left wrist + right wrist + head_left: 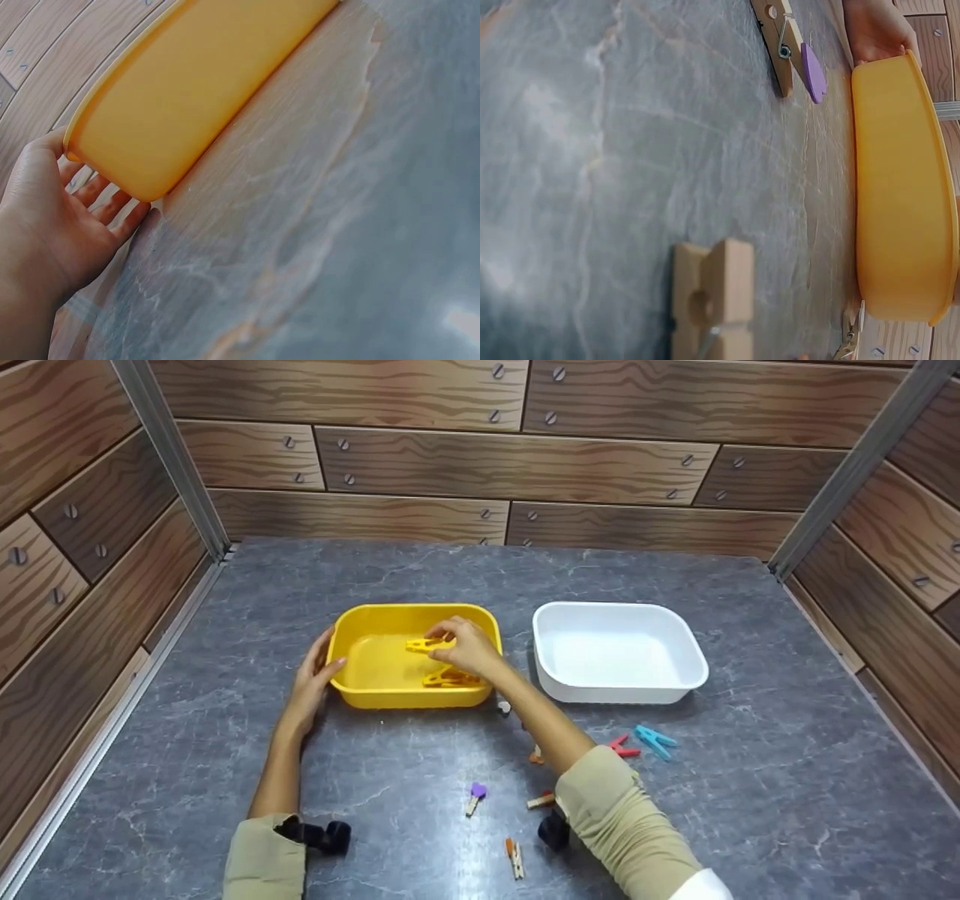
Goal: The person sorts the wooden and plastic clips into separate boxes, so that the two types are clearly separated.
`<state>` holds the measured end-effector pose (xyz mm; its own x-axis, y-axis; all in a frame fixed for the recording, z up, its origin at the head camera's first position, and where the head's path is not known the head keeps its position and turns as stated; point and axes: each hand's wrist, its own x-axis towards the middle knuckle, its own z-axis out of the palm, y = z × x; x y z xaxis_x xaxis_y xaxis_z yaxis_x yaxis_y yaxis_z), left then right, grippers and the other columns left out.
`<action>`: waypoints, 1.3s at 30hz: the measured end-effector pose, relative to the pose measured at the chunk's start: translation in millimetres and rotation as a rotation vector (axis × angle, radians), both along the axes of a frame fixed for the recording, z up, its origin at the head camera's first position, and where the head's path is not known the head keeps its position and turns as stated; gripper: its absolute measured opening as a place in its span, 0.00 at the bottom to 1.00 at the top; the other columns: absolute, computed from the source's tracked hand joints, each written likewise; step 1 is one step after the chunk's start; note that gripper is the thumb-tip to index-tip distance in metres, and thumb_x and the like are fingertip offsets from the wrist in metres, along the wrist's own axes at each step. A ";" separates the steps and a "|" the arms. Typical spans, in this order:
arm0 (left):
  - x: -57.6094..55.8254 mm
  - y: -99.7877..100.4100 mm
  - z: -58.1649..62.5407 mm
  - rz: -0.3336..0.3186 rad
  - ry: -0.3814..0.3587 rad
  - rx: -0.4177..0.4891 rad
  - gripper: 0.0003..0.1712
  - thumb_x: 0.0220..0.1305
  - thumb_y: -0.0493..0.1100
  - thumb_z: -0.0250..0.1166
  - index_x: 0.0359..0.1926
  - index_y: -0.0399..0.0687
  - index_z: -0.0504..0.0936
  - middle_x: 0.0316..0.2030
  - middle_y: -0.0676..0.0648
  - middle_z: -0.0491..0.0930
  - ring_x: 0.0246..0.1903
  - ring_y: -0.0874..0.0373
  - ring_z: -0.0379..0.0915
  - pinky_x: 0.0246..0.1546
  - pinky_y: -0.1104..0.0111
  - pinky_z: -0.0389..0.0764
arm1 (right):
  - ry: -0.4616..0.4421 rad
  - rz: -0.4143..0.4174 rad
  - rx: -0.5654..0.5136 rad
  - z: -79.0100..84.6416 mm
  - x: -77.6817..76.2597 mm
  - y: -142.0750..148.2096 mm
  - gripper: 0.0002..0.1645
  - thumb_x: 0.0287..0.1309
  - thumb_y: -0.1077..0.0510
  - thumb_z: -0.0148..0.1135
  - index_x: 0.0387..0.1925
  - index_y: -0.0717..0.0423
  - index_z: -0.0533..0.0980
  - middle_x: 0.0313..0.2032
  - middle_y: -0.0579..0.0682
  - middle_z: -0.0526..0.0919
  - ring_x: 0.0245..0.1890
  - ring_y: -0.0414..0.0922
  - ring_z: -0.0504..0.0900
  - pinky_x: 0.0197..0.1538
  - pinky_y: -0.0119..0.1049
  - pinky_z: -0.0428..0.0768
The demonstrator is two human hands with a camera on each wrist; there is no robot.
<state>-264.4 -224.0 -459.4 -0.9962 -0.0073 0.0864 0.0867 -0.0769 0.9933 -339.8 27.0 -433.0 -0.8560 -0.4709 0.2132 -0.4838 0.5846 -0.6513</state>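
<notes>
The right hand (469, 649) pinches a yellow plastic clothespin (416, 646), left hand (307, 682) gripping the yellow rectangular plastic tub (409, 700) around those pinching fingers, and slack fingertips could drop it!

Khaki sleeve on the left arm (262, 862); matching, heavily wrinkled sleeve on the right arm (634, 817), with white fabric (703, 886) at its upper end. A black cylindrical device (337, 838) juts from the left cuff; a rounded black piece (554, 830) shows beside the right cuff.
</notes>
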 end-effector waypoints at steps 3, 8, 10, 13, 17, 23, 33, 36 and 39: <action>-0.2 0.0 -0.3 0.001 0.005 0.005 0.34 0.67 0.36 0.52 0.70 0.40 0.49 0.69 0.43 0.48 0.66 0.54 0.44 0.62 0.64 0.53 | 0.004 0.014 0.007 0.0 -0.3 -0.2 0.16 0.46 0.62 0.69 0.41 0.58 0.81 0.36 0.52 0.78 0.39 0.47 0.74 0.43 0.34 0.71; -0.5 0.0 -0.7 0.001 0.009 0.007 0.34 0.67 0.35 0.52 0.70 0.39 0.49 0.68 0.43 0.48 0.66 0.54 0.44 0.62 0.64 0.53 | -0.020 0.012 0.040 0.8 0.0 -0.1 0.19 0.46 0.61 0.69 0.44 0.56 0.80 0.41 0.52 0.78 0.44 0.48 0.72 0.47 0.37 0.69; -0.6 0.4 -0.8 0.001 0.009 0.006 0.34 0.67 0.35 0.52 0.70 0.39 0.49 0.68 0.42 0.48 0.66 0.54 0.44 0.62 0.64 0.53 | -0.036 0.003 0.052 1.1 0.2 0.1 0.20 0.46 0.61 0.69 0.45 0.55 0.80 0.43 0.52 0.78 0.46 0.49 0.71 0.49 0.38 0.68; -0.6 1.1 -0.6 0.000 0.009 0.006 0.34 0.68 0.35 0.52 0.70 0.39 0.49 0.68 0.43 0.48 0.66 0.54 0.44 0.63 0.64 0.52 | -0.054 -0.002 0.049 1.1 0.2 0.7 0.20 0.47 0.60 0.69 0.46 0.54 0.80 0.45 0.52 0.78 0.47 0.49 0.70 0.51 0.40 0.67; -1.7 1.1 -1.9 -0.011 0.019 0.013 0.34 0.67 0.35 0.52 0.70 0.39 0.49 0.69 0.43 0.48 0.67 0.54 0.43 0.63 0.64 0.52 | -0.042 0.007 0.026 1.2 0.3 1.3 0.19 0.47 0.62 0.69 0.44 0.55 0.80 0.44 0.51 0.78 0.47 0.50 0.72 0.53 0.41 0.66; -8.9 -4.2 -13.7 -0.002 0.029 0.025 0.34 0.67 0.36 0.52 0.70 0.42 0.50 0.69 0.45 0.48 0.67 0.56 0.44 0.63 0.64 0.52 | 0.027 0.017 -0.026 1.7 0.3 -0.6 0.15 0.47 0.63 0.67 0.41 0.57 0.81 0.42 0.50 0.80 0.45 0.52 0.74 0.51 0.39 0.68; -15.2 -4.3 -25.3 0.010 0.039 0.015 0.34 0.67 0.36 0.53 0.70 0.41 0.51 0.68 0.45 0.50 0.66 0.57 0.46 0.62 0.66 0.54 | 0.105 0.060 -0.134 14.0 8.5 12.8 0.11 0.48 0.67 0.65 0.37 0.62 0.81 0.38 0.55 0.81 0.41 0.54 0.75 0.46 0.43 0.72; -14.6 -5.2 -23.5 0.010 0.032 0.022 0.34 0.67 0.36 0.53 0.70 0.42 0.51 0.68 0.46 0.50 0.66 0.58 0.47 0.62 0.66 0.54 | 0.111 0.092 -0.136 22.0 13.3 21.6 0.10 0.48 0.66 0.65 0.37 0.62 0.81 0.38 0.55 0.81 0.41 0.55 0.74 0.45 0.47 0.73; -12.7 -6.3 -18.7 0.007 0.020 0.035 0.33 0.67 0.35 0.53 0.70 0.42 0.50 0.68 0.46 0.50 0.66 0.57 0.46 0.62 0.66 0.54 | 0.119 0.114 -0.110 30.8 19.9 31.8 0.10 0.50 0.64 0.65 0.38 0.60 0.81 0.38 0.52 0.81 0.42 0.55 0.74 0.45 0.46 0.73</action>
